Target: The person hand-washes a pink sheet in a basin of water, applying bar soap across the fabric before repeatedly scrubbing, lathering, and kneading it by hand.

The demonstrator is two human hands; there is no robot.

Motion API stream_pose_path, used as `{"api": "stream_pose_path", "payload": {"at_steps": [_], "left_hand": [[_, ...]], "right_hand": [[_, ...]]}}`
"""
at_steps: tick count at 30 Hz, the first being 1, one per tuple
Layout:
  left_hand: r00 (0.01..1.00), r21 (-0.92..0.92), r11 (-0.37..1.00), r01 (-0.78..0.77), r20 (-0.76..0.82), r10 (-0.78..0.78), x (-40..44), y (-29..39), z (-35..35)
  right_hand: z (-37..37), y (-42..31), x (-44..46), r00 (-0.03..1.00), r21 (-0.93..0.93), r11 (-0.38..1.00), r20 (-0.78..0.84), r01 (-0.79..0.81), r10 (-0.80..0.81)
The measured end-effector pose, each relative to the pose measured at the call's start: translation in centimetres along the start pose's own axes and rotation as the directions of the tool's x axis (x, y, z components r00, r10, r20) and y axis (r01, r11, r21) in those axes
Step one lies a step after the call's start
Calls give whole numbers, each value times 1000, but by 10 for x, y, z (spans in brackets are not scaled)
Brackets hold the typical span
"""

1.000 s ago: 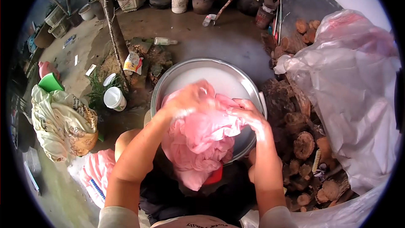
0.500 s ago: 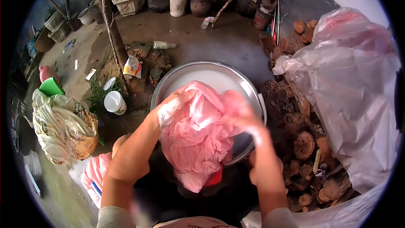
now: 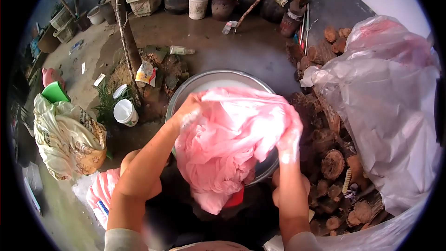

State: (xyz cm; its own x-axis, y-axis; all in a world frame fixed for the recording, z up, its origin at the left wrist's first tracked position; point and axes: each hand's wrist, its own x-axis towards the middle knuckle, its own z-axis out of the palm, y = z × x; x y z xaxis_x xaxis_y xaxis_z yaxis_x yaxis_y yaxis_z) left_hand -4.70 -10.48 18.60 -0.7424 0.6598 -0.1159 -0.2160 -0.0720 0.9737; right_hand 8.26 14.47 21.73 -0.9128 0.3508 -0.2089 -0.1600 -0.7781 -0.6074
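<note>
Left hand (image 3: 189,108): fingers closed on the upper left edge of the pink cloth (image 3: 232,135); right hand (image 3: 290,137): gripping its right side, fingers partly hidden by folds (exact spread cannot be told); cloth held over the metal basin (image 3: 186,87), its lower folds hanging at the near rim; red object (image 3: 235,198) just beneath.

And here come short, pale grey-beige fabric sleeves (image 3: 124,240), a light pinkish fabric shirt front (image 3: 209,246), and loose black fabric legwear (image 3: 200,227)!
</note>
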Motion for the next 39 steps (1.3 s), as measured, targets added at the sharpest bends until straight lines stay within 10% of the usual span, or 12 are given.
{"api": "stream_pose_path", "payload": {"at_steps": [3,10,12,15,18,19,24,28,30,33,37,39], "left_hand": [[994,-307,947,-98,12,106,-21,34,34],[823,896,323,-304,77,563,33,-73,108],[817,422,892,162,-565,119,31,0,105],[657,760,593,-265,-308,688,11,-47,146],[649,673,348,-653,260,715,-24,-49,167],[605,934,172,-312,56,795,12,-88,156],[702,528,845,-80,-572,424,25,-30,131],[593,698,308,-646,205,779,-26,-42,166],[811,701,589,-403,-24,584,-1,-48,131],[874,220,964,-151,-427,234,31,-24,91],[981,-326,927,187,113,-158,16,-46,64],[948,-131,953,275,200,-246,-6,-27,83]], "right_hand": [[-20,21,14,940,56,961,232,-271,251],[30,94,-29,971,128,963,55,-237,231],[37,94,-31,977,135,969,82,-208,198],[-58,126,18,954,-389,905,293,172,-55],[-76,111,25,721,196,949,691,-246,44],[-71,112,18,841,96,990,539,-105,37],[-26,95,9,979,-317,947,173,-52,111],[-58,89,27,807,113,933,545,-341,229],[-52,97,24,971,-71,971,49,-229,233],[-31,94,15,964,-124,989,243,-80,109],[16,16,2,989,38,991,-65,-132,135],[10,9,8,929,47,991,356,-125,100]]}}
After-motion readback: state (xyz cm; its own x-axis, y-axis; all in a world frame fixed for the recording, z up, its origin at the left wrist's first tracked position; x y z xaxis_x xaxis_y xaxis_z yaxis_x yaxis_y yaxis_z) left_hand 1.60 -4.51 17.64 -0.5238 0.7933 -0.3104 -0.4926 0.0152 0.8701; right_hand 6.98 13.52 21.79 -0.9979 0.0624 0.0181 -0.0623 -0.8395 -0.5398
